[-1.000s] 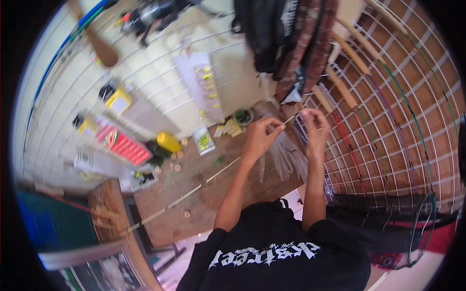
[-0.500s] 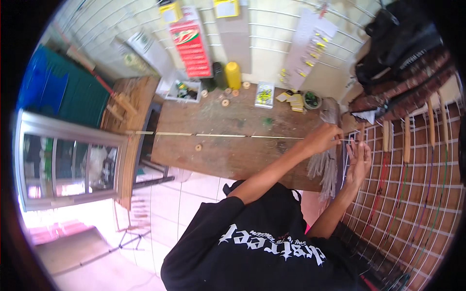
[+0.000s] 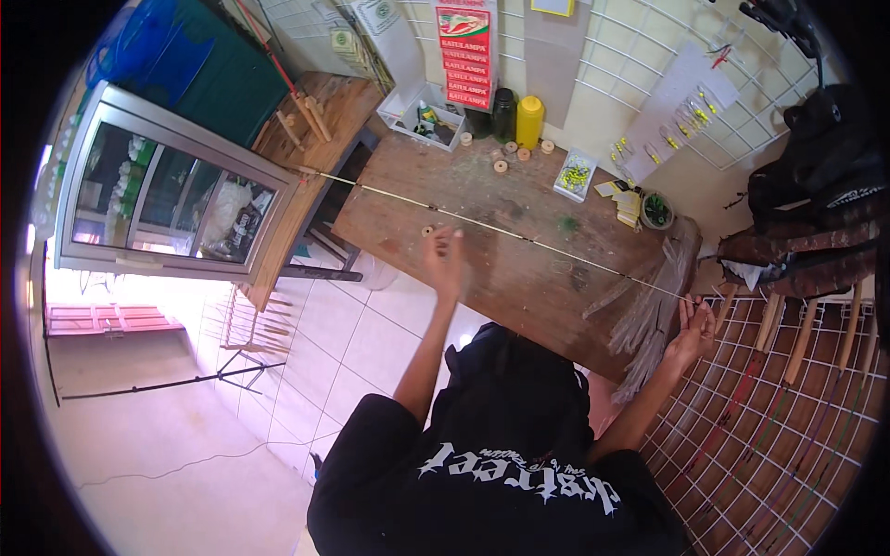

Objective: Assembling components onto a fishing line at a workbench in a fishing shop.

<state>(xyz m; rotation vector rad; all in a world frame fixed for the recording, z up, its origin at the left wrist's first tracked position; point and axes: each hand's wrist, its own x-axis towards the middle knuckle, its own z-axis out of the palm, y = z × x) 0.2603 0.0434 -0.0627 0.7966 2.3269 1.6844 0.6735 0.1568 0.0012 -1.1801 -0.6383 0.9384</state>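
Observation:
A thin pale rod with dark bands (image 3: 482,225) runs slantwise above the wooden workbench (image 3: 547,269). Its right end is pinched between the fingers of my right hand (image 3: 688,335), beyond the bench's right end. My left hand (image 3: 443,264) is over the bench's near edge, away from the rod. Its fingers are somewhat blurred but look apart, with nothing visible in them. Right beside those fingertips lies a small wooden ring-like spool (image 3: 427,231). Under the rod's right part, a bundle of clear plastic strips (image 3: 649,320) hangs over the bench edge.
Along the back stand a white tray (image 3: 422,120), a dark bottle (image 3: 504,114), a yellow bottle (image 3: 528,122), several wooden spools (image 3: 501,167), a small box of yellow-green pieces (image 3: 575,176) and a round tub (image 3: 656,211). A glass cabinet (image 3: 167,204) is left; a wire rack (image 3: 769,426) with wooden-handled rods is right.
My left hand has let go near the rod's right end and moved far left toward the lone spool. My right hand still holds the rod. The whole view has turned and shifted.

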